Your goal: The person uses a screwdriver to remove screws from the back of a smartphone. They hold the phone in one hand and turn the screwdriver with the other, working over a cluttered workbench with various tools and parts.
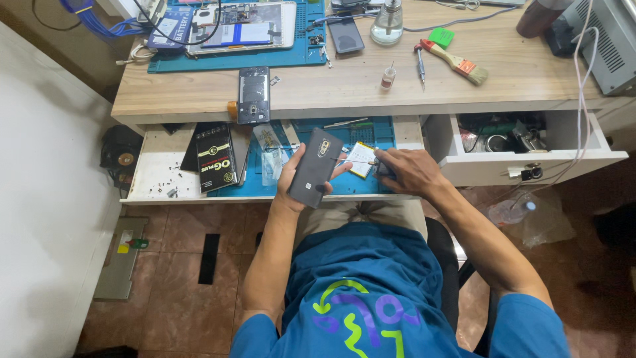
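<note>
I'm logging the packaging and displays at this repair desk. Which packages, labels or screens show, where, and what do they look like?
Black box: flat rectangle with gold and white print, pull-out shelf, left of the left hand.
Blue battery pack: white label, top left on the teal mat.
Dark phone screen: blank, beside the glass bottle.
Grey sticker: lower back of the held phone.

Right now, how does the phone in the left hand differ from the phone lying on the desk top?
The held phone is gripped tilted in the left hand over the open drawer; the desk phone lies flat, untouched. The held phone shows a closed dark back cover with its camera; the desk phone looks opened, inner parts exposed. A thin tool in the right hand points at the held phone. Both are dark, slim rectangles.
</note>
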